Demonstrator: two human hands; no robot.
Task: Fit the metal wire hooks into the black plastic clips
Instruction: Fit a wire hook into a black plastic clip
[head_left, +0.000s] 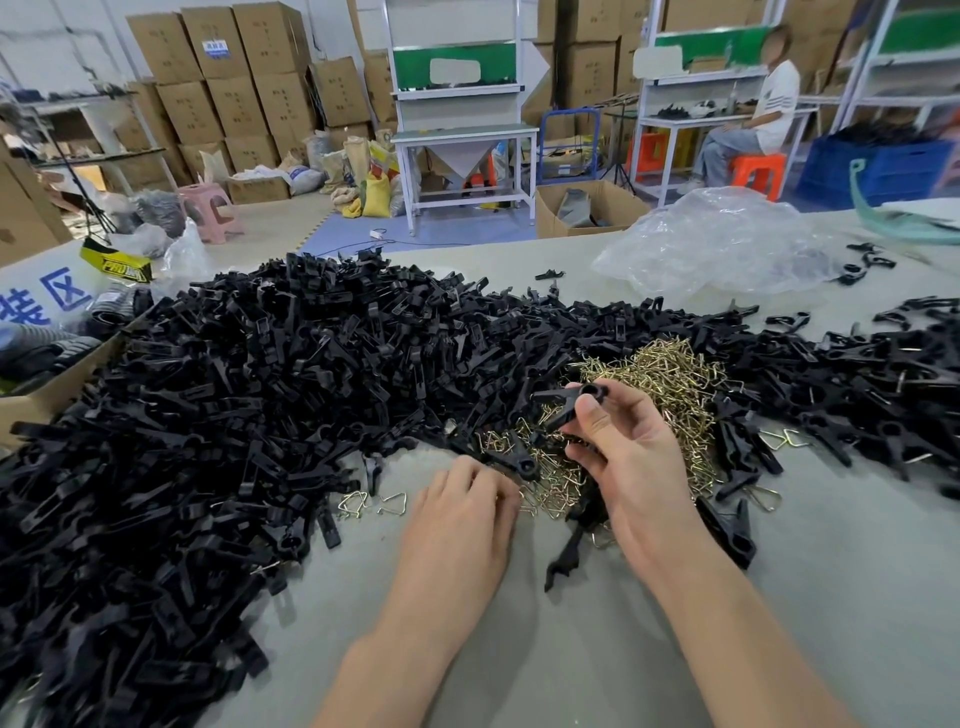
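Your R hand (618, 441) pinches a clip (566, 402) over the hook pile (665, 374). L hand (462, 504) lies palm-down at that pile's near-left edge, fingertips on hooks; can't tell if it grips any. Clip heap (249, 395) sits left of the pile.

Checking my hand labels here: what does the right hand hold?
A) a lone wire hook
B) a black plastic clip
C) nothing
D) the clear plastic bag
B: the right hand pinches a black plastic clip, raised above the pile of wire hooks.
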